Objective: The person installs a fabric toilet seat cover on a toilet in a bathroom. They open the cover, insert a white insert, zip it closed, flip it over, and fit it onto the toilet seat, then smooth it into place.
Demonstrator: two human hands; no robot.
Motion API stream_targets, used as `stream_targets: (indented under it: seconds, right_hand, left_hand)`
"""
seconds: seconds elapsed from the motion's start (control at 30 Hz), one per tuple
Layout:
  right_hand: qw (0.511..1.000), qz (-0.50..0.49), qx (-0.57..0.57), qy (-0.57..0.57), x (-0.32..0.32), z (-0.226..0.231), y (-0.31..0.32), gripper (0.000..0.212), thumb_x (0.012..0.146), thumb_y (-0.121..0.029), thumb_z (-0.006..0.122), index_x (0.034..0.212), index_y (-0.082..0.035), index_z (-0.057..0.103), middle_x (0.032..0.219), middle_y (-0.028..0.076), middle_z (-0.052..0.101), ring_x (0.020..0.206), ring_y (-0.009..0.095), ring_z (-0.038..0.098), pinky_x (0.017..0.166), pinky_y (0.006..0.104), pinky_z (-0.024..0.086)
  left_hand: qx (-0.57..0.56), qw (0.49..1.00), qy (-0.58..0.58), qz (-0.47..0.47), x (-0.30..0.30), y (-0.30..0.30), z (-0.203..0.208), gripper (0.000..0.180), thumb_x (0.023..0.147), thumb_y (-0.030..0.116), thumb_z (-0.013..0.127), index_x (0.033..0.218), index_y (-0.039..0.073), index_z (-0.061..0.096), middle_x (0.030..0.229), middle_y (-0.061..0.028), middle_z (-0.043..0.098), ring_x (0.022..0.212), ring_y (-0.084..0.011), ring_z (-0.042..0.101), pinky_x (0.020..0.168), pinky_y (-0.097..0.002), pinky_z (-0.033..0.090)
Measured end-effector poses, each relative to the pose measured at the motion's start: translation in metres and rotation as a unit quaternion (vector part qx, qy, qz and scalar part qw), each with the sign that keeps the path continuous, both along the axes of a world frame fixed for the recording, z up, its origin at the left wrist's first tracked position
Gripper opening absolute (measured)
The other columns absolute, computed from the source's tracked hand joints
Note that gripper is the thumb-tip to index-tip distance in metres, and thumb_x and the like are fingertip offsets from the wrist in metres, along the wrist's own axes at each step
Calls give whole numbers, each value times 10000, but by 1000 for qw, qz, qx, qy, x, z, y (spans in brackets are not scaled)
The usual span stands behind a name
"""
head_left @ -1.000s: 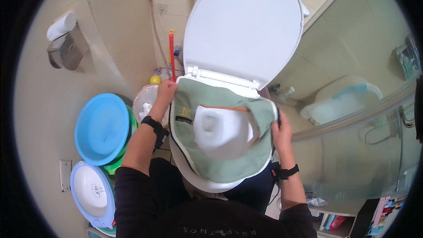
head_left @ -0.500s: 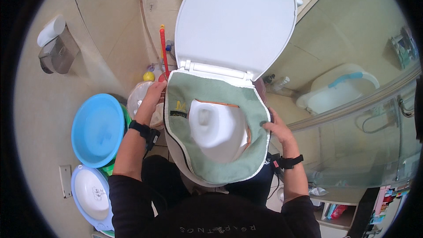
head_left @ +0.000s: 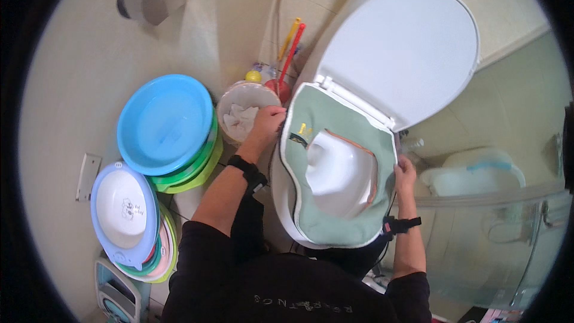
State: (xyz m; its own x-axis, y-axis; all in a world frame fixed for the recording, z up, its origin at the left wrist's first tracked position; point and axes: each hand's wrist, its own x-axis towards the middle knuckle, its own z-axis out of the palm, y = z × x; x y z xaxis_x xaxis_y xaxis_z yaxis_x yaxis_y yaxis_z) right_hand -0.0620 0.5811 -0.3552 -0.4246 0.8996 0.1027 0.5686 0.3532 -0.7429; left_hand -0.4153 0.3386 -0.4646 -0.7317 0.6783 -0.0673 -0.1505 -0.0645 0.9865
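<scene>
Right fingers (head_left: 405, 166), earlier spread, now curl at the seat cover (head_left: 335, 230).

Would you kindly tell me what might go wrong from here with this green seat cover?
The green seat cover could end up skewed, as the white toilet shows beyond its lower left edge. The left hand might knock the nearby waste bin. The raised lid could drop if bumped, with no hand on it.

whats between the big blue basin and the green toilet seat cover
In the head view, a bin holding crumpled white paper stands between the blue basin and the green seat cover, with the left hand at the cover's left edge.
</scene>
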Motion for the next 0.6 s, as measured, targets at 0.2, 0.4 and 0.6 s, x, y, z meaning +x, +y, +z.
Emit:
stream_targets:
  seconds: [0.2, 0.4, 0.6]
  right_hand:
    - [932, 173, 250, -199, -54, 62, -35, 425, 791, -78, 679, 1207, -34, 604, 1206, 165, 593, 1090, 323, 583, 913, 386, 475]
    - [929, 253, 160, -217, -56, 149, -83, 399, 854, -111, 662, 1241, -36, 600, 1118, 104, 651, 1000, 224, 623, 884, 347, 482]
    - [974, -35, -129, -180, 132, 192, -57, 469, 945, -302, 608, 1334, -47, 542, 1183, 70, 643, 1025, 158, 614, 833, 303, 475]
  left_hand:
    - [-14, 995, -82, 55, 1, 8, 2, 174, 856, 125, 625, 937, -5, 708, 769, -79, 692, 586, -138, 643, 520, -278, 531]
    - [-24, 999, -17, 17, -2, 2, 11, 165, 846, 123, 632, 944, 4, 692, 790, -95, 697, 624, -154, 653, 583, -298, 529]
    - [-14, 992, 120, -29, -12, 7, 6, 241, 909, 129, 566, 1042, -32, 685, 880, -87, 703, 828, -157, 637, 779, -312, 517]
